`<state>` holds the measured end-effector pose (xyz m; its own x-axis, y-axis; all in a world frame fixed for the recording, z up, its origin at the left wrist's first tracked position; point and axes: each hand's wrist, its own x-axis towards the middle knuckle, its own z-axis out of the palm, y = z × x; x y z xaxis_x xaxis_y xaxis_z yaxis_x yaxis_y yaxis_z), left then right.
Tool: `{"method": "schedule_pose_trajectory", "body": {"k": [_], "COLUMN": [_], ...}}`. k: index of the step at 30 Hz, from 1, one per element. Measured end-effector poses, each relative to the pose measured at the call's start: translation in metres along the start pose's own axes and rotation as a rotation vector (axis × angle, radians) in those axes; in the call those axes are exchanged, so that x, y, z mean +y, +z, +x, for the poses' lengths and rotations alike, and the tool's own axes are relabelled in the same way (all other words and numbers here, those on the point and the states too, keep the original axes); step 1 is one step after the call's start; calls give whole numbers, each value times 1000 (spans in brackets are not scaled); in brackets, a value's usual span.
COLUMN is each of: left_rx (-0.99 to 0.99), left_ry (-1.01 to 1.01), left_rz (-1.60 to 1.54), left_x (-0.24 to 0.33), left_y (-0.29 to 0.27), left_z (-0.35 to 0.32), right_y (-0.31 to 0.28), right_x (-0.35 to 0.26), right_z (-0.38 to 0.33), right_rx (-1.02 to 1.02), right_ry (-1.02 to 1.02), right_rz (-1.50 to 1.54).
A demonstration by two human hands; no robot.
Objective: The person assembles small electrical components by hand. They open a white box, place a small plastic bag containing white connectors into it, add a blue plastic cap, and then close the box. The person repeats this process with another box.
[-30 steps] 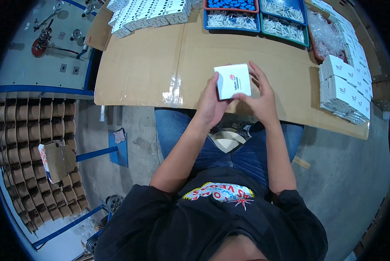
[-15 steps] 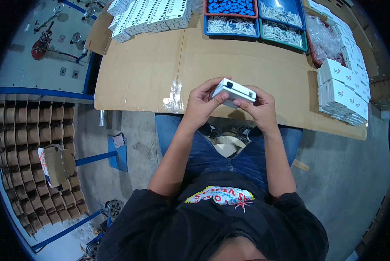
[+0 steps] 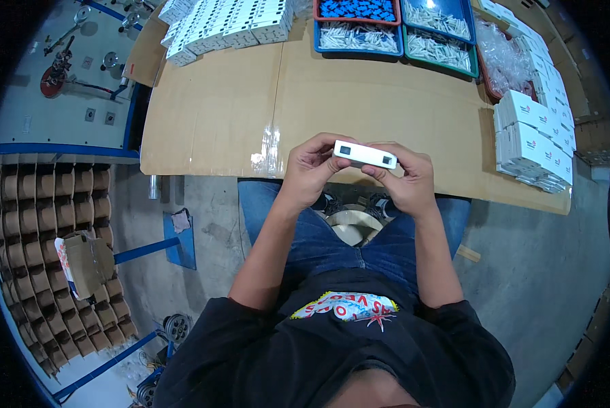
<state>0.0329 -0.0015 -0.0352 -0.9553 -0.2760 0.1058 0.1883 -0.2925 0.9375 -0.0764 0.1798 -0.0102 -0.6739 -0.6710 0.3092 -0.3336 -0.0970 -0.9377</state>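
A small white box (image 3: 365,154) sits edge-on between both hands, above my lap at the near edge of the cardboard-covered table (image 3: 216,115). My left hand (image 3: 311,170) grips its left end with curled fingers. My right hand (image 3: 407,178) holds its right end, thumb under the box. The narrow side with two dark marks faces the camera.
A stack of white boxes (image 3: 533,146) lies at the table's right. More white boxes (image 3: 230,24) line the far left. Blue trays (image 3: 359,37) and a green tray (image 3: 441,47) of small white parts stand at the back. Brown cardboard dividers (image 3: 39,224) fill the floor at left.
The white box has been turned from its broad face toward me to its narrow edge, and both hands have drawn it slightly closer to my lap.
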Motion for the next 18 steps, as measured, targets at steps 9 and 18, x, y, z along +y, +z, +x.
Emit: {"method": "schedule_pose_trajectory", "body": {"k": [9, 18], "left_rx": [243, 424], "left_ry": [-121, -172], "left_rz": [-90, 33], "left_x": [-25, -53], "left_y": [-4, -9], "left_z": [2, 7], "right_y": [-1, 38], "right_x": [32, 96], "right_z": [2, 1], "right_rx": [-99, 196], "right_ry": [368, 379], "right_rz": [267, 189]}}
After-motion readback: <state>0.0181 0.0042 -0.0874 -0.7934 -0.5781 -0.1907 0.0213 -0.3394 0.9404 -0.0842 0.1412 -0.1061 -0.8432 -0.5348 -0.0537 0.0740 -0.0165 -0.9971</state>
